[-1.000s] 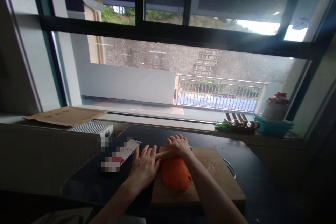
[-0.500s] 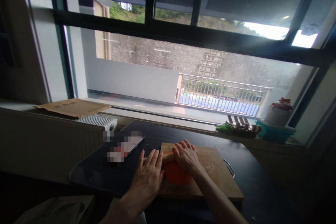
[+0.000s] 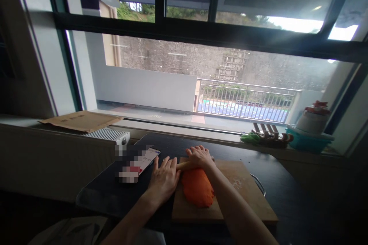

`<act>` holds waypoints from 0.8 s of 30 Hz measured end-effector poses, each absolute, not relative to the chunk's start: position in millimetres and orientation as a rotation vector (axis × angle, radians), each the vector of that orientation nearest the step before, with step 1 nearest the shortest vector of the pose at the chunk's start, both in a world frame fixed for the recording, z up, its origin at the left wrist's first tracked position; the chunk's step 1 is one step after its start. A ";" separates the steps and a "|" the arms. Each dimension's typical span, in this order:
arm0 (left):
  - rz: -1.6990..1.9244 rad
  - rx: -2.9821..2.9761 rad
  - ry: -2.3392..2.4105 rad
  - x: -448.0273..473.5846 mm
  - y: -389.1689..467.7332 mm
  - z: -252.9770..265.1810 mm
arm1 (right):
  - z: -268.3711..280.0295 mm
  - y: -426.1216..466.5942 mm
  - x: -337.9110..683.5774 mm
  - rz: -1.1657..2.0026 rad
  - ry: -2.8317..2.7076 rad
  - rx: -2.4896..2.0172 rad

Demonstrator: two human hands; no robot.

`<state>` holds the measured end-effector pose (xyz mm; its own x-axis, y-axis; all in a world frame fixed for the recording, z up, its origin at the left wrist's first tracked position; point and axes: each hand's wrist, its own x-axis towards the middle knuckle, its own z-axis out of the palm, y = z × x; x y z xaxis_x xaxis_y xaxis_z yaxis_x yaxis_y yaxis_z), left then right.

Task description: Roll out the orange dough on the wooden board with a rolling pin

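An orange piece of dough point(image 3: 198, 189), flattened and uneven at its near edge, lies on a wooden cutting board point(image 3: 247, 203). Across its far side runs a wooden rolling pin point(image 3: 184, 165), partly covered by my hands. My left hand point(image 3: 164, 178) rests on the pin's left end, open, with its fingers stretched forward. My right hand point(image 3: 199, 157) lies over the right part of the pin, open too, with fingers extended and palm down. The right forearm passes over the board beside the dough.
A phone point(image 3: 148, 159) lies on the dark table point(image 3: 115, 195) to the left. White residue marks the board's right side, near a metal handle point(image 3: 258, 183). On the windowsill are a brown envelope point(image 3: 83, 120), a teal container point(image 3: 310, 138) and a dark rack-like object point(image 3: 270, 134).
Both hands and the rolling pin have moved away from me, toward the dough's far edge. More of the orange dough shows now. The view has shifted slightly.
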<state>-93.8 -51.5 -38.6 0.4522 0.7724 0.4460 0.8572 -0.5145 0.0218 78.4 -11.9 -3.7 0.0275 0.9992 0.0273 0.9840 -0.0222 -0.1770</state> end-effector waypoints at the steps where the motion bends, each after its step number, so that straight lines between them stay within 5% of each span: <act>1: -0.635 -2.489 -1.386 -93.5 -56.9 -40.1 | -4.9 -21.4 79.7 0.143 -2.083 -2.142; 13: -0.715 -2.572 -0.841 -102.9 -101.8 -61.0 | -59.8 -152.1 100.5 -0.125 -1.943 -2.036; 24: -0.326 -2.665 -1.482 -36.3 11.5 -17.8 | -6.1 -39.5 113.1 0.106 -1.927 -2.213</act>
